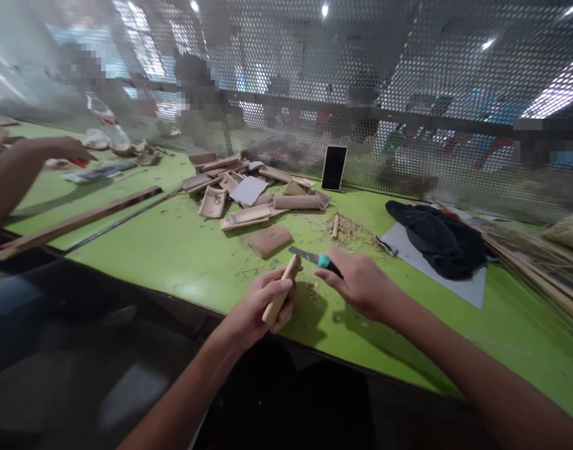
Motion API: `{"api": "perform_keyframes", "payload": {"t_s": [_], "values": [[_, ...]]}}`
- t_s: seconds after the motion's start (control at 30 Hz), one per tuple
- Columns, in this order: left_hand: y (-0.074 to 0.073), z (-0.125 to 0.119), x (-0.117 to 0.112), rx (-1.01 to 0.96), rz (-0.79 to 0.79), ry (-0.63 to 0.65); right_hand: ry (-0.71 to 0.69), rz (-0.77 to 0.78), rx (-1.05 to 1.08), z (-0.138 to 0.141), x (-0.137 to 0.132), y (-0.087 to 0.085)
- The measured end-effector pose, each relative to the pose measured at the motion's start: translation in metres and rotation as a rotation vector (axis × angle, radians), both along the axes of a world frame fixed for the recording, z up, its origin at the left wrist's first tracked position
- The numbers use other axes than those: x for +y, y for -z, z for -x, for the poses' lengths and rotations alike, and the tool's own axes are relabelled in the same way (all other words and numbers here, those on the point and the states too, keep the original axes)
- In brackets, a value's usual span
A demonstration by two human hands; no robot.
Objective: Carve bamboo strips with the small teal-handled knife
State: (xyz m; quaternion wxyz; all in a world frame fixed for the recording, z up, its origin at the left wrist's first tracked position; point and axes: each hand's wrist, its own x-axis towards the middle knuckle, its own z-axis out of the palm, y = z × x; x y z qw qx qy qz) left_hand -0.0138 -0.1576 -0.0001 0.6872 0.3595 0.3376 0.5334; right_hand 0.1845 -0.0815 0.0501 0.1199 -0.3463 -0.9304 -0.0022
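Up front in the head view, the left hand [262, 307] is closed around a short bamboo piece [282, 289], which it holds tilted just above the near edge of the green tabletop [183, 250]. The right hand [361, 284] is clamped on the teal handle of a knife [314, 257]; its blade points left, and the tip sits just beside the upper end of the bamboo piece. Behind the hands lies a scatter of shavings [349, 228], and further back a heap of split bamboo sections [249, 194]. A dark phone [333, 167] stands upright against the perforated screen [408, 94]. To the right, a dark cloth [438, 237] rests on a grey sheet [459, 281], with thin bamboo strips [539, 269] beyond. At far left, another person's hand [65, 150] rests on the tabletop, near a long slat [80, 219].
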Motion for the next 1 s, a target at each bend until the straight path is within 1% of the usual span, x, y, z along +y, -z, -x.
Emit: {"api": "perform_keyframes", "payload": {"t_s": [0.07, 0.17, 0.27, 0.37, 0.57, 0.73, 0.8, 0.87, 0.9, 1.0], "values": [[0.000, 0.000, -0.001, 0.005, -0.003, -0.009, -0.051, -0.015, -0.029, 0.004, 0.001, 0.007], [0.001, -0.001, -0.001, 0.004, 0.005, -0.034, -0.059, -0.080, -0.064, 0.006, 0.002, 0.017], [0.003, -0.001, -0.001, -0.015, 0.008, -0.052, -0.045, -0.142, -0.068, 0.007, 0.000, 0.021], [0.006, 0.001, -0.001, -0.020, -0.003, -0.042, -0.022, -0.180, -0.051, 0.008, -0.003, 0.021], [0.011, 0.004, 0.002, 0.012, -0.054, 0.041, 0.039, -0.184, -0.007, 0.007, -0.001, 0.026], [0.010, 0.005, 0.002, 0.013, -0.061, 0.041, 0.047, -0.159, 0.036, 0.007, 0.005, 0.031], [0.009, 0.006, 0.000, 0.049, -0.071, 0.084, 0.098, -0.098, 0.043, 0.004, 0.011, 0.032], [0.009, 0.007, -0.003, 0.093, -0.076, 0.131, 0.200, -0.027, 0.040, -0.002, 0.019, 0.031], [0.009, 0.007, -0.004, 0.092, -0.069, 0.129, 0.252, -0.006, 0.040, -0.006, 0.023, 0.030], [0.009, 0.007, -0.005, -0.052, -0.017, 0.021, 0.335, -0.011, 0.086, -0.016, 0.032, 0.027]]}}
